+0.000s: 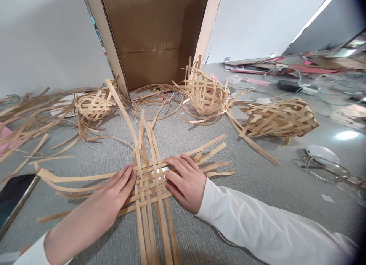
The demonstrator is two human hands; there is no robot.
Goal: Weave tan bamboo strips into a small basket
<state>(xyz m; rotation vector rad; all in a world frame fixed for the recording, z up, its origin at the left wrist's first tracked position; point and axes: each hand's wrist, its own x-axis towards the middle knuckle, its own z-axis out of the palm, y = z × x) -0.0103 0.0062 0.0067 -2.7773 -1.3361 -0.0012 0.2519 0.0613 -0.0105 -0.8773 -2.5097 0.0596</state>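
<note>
A flat weave of pale wooden or bamboo strips (148,185) lies on the grey tabletop, its loose ends reaching out on every side. The woven square is in the middle, with small gaps between the crossing strips. My left hand (118,188) lies on its left edge, fingers stretched out together over the sideways strips. On the right edge rests my right hand (185,181), its fingers slightly bent and apart, the tips touching the weave. Both thumbs are mostly hidden. One long strip (122,112) rises from the upper left of the weave and bends upward.
Behind stands an open cardboard box (156,40). Woven strip pieces sit at back left (95,105), back centre (206,89) and right (281,118). Loose strips (34,112) pile at the left, above a phone (17,196). Glasses (327,169) and a white mouse (323,152) lie right.
</note>
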